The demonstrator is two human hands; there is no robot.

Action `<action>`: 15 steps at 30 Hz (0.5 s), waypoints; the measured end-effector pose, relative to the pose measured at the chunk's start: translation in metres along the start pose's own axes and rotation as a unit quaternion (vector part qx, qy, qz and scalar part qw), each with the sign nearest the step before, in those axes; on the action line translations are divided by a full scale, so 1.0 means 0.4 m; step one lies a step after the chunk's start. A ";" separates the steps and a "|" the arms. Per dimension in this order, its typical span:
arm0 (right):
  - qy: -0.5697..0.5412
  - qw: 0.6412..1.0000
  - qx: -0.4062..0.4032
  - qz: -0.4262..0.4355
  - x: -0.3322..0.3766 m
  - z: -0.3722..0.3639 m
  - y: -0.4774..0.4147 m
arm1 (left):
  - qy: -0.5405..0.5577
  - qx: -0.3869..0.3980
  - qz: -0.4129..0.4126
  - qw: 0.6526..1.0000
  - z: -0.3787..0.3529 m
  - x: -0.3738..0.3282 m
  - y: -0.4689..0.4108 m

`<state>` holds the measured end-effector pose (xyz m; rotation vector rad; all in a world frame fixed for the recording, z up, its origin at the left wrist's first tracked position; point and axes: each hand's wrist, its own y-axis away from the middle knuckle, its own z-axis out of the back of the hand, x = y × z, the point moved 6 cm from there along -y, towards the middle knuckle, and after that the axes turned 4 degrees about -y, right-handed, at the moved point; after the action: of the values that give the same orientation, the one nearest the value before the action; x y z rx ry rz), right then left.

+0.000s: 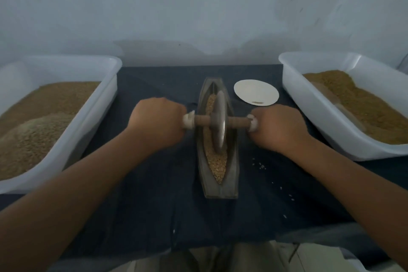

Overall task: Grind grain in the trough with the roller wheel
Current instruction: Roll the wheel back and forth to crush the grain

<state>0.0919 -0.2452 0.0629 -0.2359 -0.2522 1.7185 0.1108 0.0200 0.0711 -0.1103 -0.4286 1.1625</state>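
Two main ways to botch this from here, guessing. Biggest one: on the cloth-covered bench (154,205), dead centre between the left tub (95,121) and right tub (309,117), skidding the whole trough (217,190) sideways by leaning harder through one hand. Next: rolling the wheel (218,121) too far toward a pointed end, climbing the rim and spitting out grain (217,165), like the loose bits (261,165) lying on the cloth just right of it.

Left hand (159,123) and right hand (278,128) clamped on the handle (202,120) ends, fingers curled round the pale wrapping.

Looks-wise: long, boat-shaped, dull grey trough. Thin metal wheel, upright, about mid-length. Tan grain, mostly whole-looking at the near end.
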 end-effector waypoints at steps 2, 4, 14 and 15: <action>0.018 0.999 -0.014 0.032 0.010 0.022 0.082 | -0.002 -0.058 -0.045 0.997 0.025 -0.009 0.081; 0.015 0.999 -0.018 0.048 0.012 0.028 0.108 | 0.016 -0.087 -0.049 0.995 0.025 -0.001 0.105; -0.010 0.998 -0.051 -0.018 -0.001 0.006 -0.136 | 0.043 0.046 0.084 0.994 -0.051 0.029 -0.137; -0.012 0.999 -0.031 -0.012 0.000 0.006 -0.116 | 0.043 0.053 0.076 0.995 -0.046 0.025 -0.112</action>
<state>0.1347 -0.2382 0.0792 -0.2576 -0.3254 1.6917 0.1600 0.0137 0.0704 -0.1015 -0.2846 1.3221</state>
